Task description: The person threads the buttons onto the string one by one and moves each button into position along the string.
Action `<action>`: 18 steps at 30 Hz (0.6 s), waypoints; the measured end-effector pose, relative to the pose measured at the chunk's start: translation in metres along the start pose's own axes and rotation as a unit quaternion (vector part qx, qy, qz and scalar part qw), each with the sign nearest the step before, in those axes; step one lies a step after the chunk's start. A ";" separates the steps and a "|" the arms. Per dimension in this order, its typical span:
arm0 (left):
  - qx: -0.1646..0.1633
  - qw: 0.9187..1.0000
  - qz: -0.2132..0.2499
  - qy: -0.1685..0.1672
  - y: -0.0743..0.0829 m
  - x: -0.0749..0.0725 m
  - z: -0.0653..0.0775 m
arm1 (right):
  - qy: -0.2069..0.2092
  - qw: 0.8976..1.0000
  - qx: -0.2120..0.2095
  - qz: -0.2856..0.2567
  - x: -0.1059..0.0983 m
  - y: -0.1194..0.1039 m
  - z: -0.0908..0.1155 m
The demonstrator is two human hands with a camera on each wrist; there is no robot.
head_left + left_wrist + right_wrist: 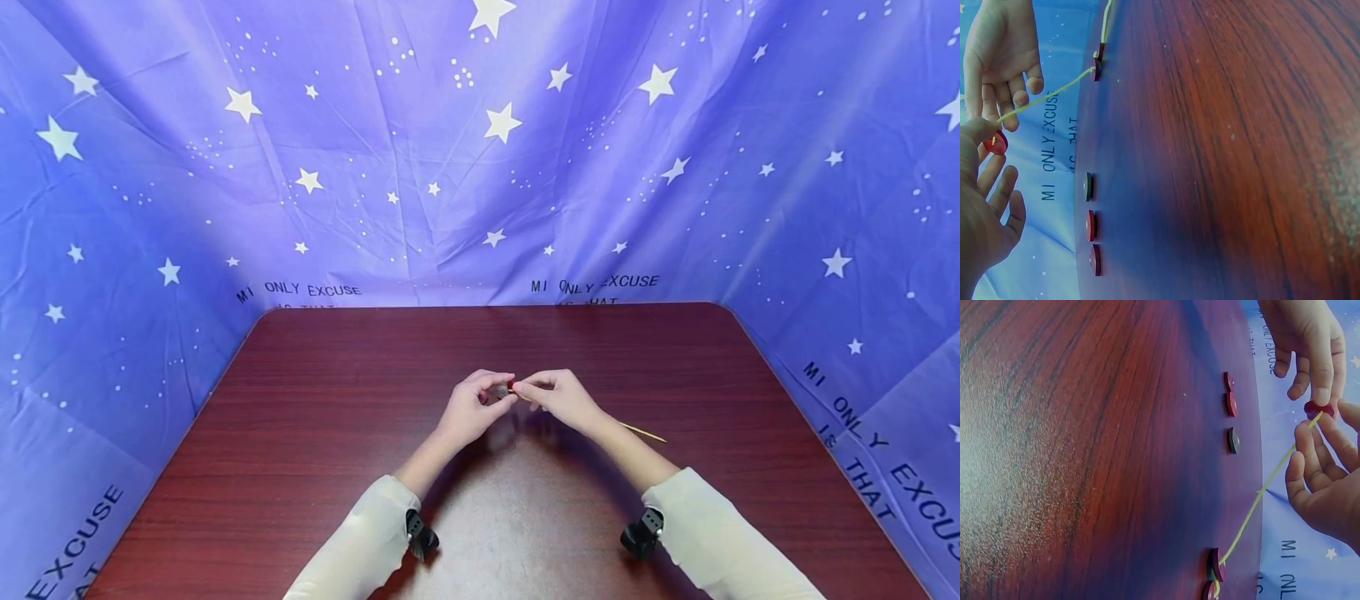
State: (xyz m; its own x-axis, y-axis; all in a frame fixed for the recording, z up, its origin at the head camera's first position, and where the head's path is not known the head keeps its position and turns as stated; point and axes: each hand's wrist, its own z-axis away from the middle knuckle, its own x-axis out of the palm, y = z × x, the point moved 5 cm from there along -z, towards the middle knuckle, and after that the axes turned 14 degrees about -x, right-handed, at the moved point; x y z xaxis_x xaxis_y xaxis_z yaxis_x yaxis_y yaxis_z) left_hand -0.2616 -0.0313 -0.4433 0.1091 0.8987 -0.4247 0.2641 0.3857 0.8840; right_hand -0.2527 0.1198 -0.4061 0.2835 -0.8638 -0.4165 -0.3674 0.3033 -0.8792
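My left hand [472, 410] pinches a small round red button [999, 145] between thumb and fingers, above the table. A yellow string [1261, 492] meets the button, and a short bit of it shows on the button's face in the left wrist view. My right hand [561, 398] comes in from the other side, its thumb and index finger pinching the string right at the button. From there the string slants down to a dark red button [1217, 565] on the table, with another red button [1208, 590] beside it, both on the string.
Three loose buttons stand out in a row on the brown table [315, 392]: a dark one [1089, 187], a red one [1090, 225] and another red one [1095, 260]. The string's far end [645, 432] lies beyond my right forearm. A starry blue curtain [420, 150] hangs around the table.
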 end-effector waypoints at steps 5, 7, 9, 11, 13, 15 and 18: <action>0.009 0.999 -0.039 0.004 0.001 0.001 0.001 | 0.011 1.000 0.012 0.006 0.004 0.029 -0.005; 0.011 0.999 -0.043 0.005 0.001 0.001 0.001 | 0.013 1.000 0.013 0.009 0.004 0.035 -0.006; 0.009 0.999 -0.040 0.006 0.002 0.001 0.001 | 0.013 1.000 0.012 0.010 0.005 0.036 -0.006; 0.003 1.000 -0.026 0.005 0.001 0.000 0.001 | 0.012 1.000 0.010 0.009 0.005 0.036 -0.006; -0.008 1.000 -0.010 0.006 -0.001 0.000 0.001 | 0.011 1.000 0.009 0.007 0.005 0.035 -0.006; -0.020 1.000 0.017 0.006 -0.004 -0.001 0.000 | 0.009 1.000 0.009 0.005 0.004 0.035 -0.005; -0.034 0.998 0.044 0.007 -0.006 -0.002 -0.001 | 0.009 1.000 0.009 -0.004 0.002 0.035 -0.005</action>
State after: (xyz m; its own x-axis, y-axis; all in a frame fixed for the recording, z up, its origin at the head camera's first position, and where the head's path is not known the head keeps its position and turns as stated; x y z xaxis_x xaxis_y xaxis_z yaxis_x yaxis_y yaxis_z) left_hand -0.2640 -0.0357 -0.4476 0.1154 0.9323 -0.3429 0.1882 0.3184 0.9291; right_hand -0.2690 0.1264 -0.4370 0.2699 -0.8731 -0.4060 -0.3502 0.3038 -0.8861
